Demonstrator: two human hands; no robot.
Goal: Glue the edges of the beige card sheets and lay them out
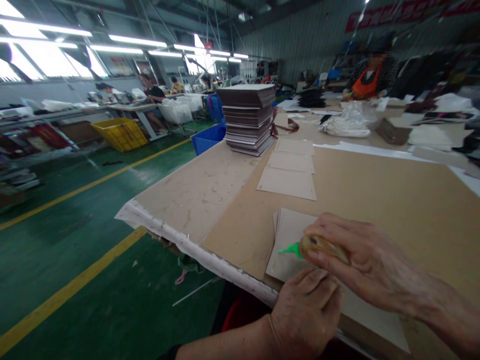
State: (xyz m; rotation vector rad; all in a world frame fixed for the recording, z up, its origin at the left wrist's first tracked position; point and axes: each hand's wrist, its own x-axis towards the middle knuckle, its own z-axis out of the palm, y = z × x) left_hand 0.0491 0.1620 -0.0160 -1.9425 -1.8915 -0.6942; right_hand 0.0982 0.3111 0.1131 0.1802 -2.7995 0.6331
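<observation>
While the table [195, 195] stretches ahead, with bare brown surface open to the right of the cards and its edge dropping to the floor at the left, a tall stack of boards [247, 120] stands near its far left side. Nearer lies a pile of cards [287, 225], slightly fanned at the left, beside the table's near edge; three single cards [288, 182] run in a row beyond it. The right hand [360, 255] comes in from the right, wrapped around a bottle [324, 246], thumb along its near side. The left hand [309, 305] rests by the pile's near edge, fingers curled close together; whether they pinch anything cannot be told. Held over the pile, the bottle lies nearly level, its long axis crosswise, its green nozzle [292, 249] pointing left.
</observation>
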